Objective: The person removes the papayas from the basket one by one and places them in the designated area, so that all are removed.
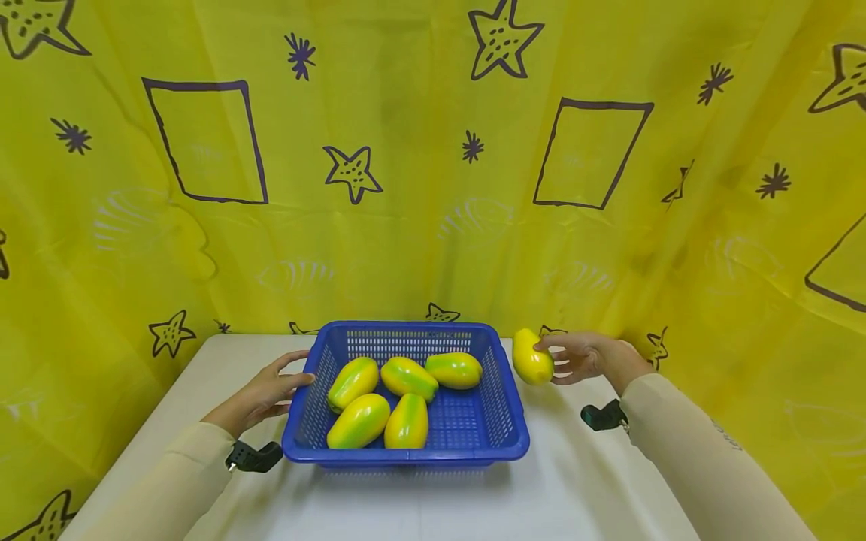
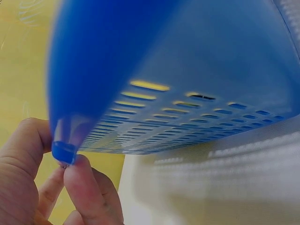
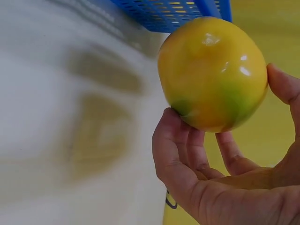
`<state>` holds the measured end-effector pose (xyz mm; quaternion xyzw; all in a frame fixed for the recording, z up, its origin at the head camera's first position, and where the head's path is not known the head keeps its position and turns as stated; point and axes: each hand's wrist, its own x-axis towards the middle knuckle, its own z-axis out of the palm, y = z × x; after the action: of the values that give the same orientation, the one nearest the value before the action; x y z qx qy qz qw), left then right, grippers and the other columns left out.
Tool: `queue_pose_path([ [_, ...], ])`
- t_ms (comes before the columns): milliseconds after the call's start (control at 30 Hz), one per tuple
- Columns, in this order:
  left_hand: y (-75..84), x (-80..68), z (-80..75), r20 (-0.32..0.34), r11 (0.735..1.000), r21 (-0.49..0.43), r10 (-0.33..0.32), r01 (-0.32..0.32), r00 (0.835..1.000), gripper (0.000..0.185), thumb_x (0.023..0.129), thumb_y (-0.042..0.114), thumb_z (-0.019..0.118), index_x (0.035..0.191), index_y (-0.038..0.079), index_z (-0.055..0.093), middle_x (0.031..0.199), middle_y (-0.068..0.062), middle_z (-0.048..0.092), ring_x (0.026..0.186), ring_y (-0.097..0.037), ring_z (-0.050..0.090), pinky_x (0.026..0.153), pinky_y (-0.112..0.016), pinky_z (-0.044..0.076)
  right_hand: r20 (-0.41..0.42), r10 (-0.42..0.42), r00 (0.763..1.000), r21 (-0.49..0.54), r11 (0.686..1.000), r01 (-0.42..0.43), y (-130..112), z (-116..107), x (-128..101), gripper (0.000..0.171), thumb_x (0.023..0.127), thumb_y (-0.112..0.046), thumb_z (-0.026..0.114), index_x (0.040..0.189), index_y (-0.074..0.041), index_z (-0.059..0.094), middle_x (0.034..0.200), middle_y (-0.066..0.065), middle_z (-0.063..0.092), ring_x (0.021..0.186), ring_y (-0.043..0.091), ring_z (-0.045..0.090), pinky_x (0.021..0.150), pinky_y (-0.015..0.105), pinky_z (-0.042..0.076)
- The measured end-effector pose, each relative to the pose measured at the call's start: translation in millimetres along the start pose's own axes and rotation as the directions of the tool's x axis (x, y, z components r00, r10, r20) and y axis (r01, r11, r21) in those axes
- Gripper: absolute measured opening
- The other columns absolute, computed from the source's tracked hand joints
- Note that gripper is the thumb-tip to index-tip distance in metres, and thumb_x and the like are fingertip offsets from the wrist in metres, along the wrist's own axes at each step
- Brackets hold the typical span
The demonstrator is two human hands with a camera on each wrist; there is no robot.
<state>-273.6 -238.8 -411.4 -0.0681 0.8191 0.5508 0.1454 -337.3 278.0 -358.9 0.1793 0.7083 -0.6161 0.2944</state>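
A blue plastic basket [image 1: 406, 454] with slotted walls stands on the white table, with several yellow-green papayas [image 1: 358, 421] lying inside, mostly toward its left half. My left hand [image 1: 271, 391] is at the basket's left side. In the left wrist view, its thumb and fingers [image 2: 86, 187] pinch the basket's rim [image 2: 63, 151]. Just beyond the right rim, my right hand [image 1: 582, 357] holds another papaya [image 1: 531, 359] above the table. Seen by the right wrist camera, thumb and fingertips [image 3: 171, 123] grip that glossy papaya [image 3: 213, 70] from opposite sides.
The white table [image 1: 561, 481] runs out in front of the basket and to both sides. Behind it hangs a yellow curtain [image 1: 406, 248] printed with stars and frames, which also closes in on the left and right.
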Motion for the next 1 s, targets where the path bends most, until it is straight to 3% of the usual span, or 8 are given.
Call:
queue_pose_path([
  [367, 0.1, 1.6, 0.5, 0.013, 1.000, -0.009, 0.000, 0.000, 1.000, 0.075, 0.096, 0.028, 0.062, 0.156, 0.015, 0.019, 0.138, -0.031, 0.050, 0.105, -0.034, 0.067, 0.079, -0.038, 0.060, -0.014, 0.012, 1.000, -0.017, 1.000, -0.012, 11, -3, 8, 0.096, 0.087, -0.024, 0.073, 0.156, -0.010, 0.008, 0.152, 0.026, 0.023, 0.125, 0.038, 0.043, 0.108, 0.050, 0.042],
  [733, -1.3, 1.1, -0.5, 0.011, 1.000, -0.015, 0.000, 0.000, 1.000, 0.075, 0.096, 0.028, 0.063, 0.156, 0.015, 0.019, 0.135, -0.029, 0.053, 0.100, -0.028, 0.069, 0.077, -0.036, 0.060, -0.039, 0.046, 0.998, -0.004, 0.999, -0.046, 22, -5, 20, 0.096, 0.087, -0.023, 0.073, 0.154, -0.007, 0.008, 0.150, 0.027, 0.024, 0.124, 0.039, 0.042, 0.106, 0.048, 0.046],
  [1000, -3.5, 1.7, 0.5, 0.006, 1.000, -0.013, -0.009, 0.009, 1.000, 0.076, 0.095, 0.028, 0.063, 0.156, 0.016, 0.019, 0.141, -0.031, 0.046, 0.114, -0.041, 0.062, 0.083, -0.042, 0.059, -0.061, 0.052, 0.997, -0.013, 0.999, -0.053, 27, -7, 25, 0.095, 0.087, -0.023, 0.074, 0.153, -0.005, 0.009, 0.148, 0.027, 0.025, 0.123, 0.038, 0.042, 0.105, 0.048, 0.046],
])
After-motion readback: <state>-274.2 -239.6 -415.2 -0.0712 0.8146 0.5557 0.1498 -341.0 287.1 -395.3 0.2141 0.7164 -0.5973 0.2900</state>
